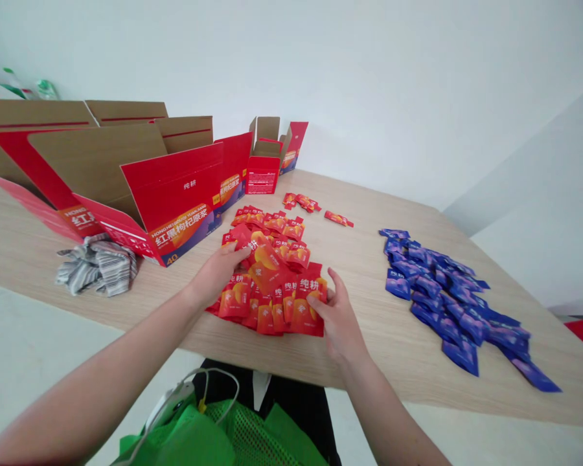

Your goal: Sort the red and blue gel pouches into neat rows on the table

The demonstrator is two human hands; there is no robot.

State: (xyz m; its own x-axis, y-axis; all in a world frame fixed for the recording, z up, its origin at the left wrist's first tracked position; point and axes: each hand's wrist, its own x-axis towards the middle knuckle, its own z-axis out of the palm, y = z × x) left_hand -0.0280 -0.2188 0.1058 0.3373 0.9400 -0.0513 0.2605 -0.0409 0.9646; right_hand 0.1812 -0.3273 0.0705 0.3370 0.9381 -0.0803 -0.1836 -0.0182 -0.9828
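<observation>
Your left hand (218,275) lies on the near side of the heap of red foil sachets (267,291), its fingers (238,255) curved over the sachets at the upper edge; whether they grip one, you cannot tell from this view. Your right hand (335,317) sits at the heap's right edge with its fingers parted and open, the fingertips (318,299) touching a sachet. The heap lies between your hands on the wooden table (379,343), with a small cluster of red sachets (301,202) and a lone red sachet (339,219) farther off. To the right, well apart, lies a spread of blue-purple sachets (447,304). Flat-opened red and kraft cartons (175,194) stand along the far left, beside a striped cloth (97,265) (crumpled, touching the carton's lower corner). Below the table edge, you have a green mesh bag (243,433) and a white cable (214,382).
</observation>
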